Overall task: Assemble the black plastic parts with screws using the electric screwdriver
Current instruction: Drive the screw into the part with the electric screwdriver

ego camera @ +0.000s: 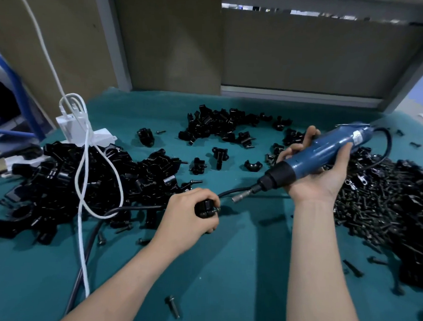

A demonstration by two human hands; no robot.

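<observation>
Head view: black plastic part (pixel 204 209) and electric screwdriver (pixel 327 151), both held over teal worktop (pixel 237 270).
Left grip (pixel 191 214) curled round the part; right grip (pixel 320 172) wrapped round the screwdriver, bit angled toward the part, not touching; screw pile (pixel 378 206) at right.

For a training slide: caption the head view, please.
Right hand points a blue electric screwdriver toward the small black plastic part gripped in the left hand, above a teal mat.
</observation>
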